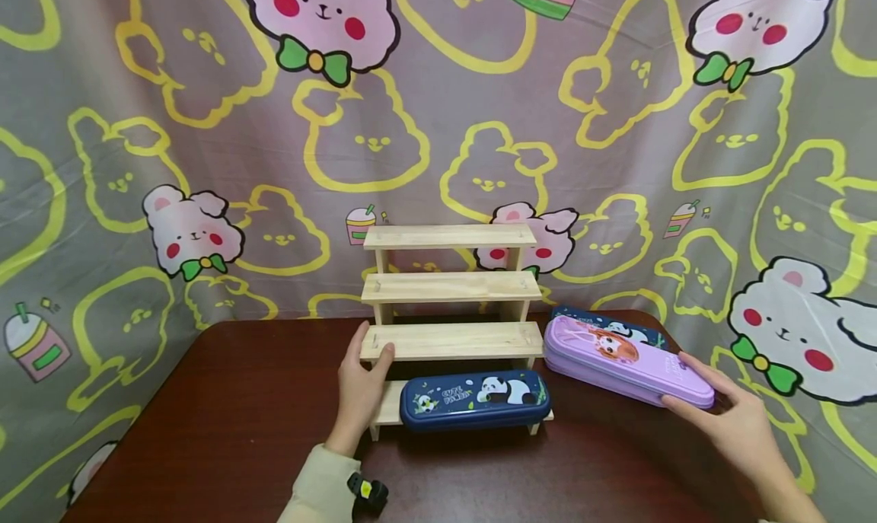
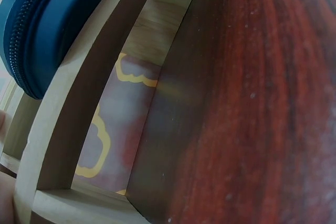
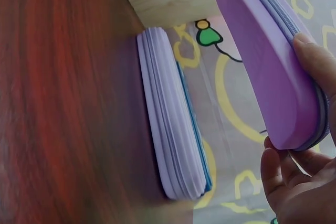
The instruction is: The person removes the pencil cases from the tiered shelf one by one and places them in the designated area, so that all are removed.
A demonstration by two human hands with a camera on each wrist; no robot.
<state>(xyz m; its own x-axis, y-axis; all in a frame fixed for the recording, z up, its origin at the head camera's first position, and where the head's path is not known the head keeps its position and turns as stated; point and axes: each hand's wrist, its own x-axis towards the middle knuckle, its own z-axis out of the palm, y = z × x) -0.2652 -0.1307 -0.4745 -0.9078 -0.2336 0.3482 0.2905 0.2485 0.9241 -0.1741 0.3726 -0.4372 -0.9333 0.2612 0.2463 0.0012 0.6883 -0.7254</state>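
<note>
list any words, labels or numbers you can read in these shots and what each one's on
"CUTE PANDA", as best it reads, in pale letters on the lid of the navy panda pencil case on the wooden step shelf.
Purple pencil case in the right hand: small print near its end, too blurred to read.
Cartoon backdrop cloth: pictures only, no words.
Both wrist views: no text.

Cartoon-bear backdrop cloth (image 1: 438,127), dark-red table (image 1: 226,424)
</note>
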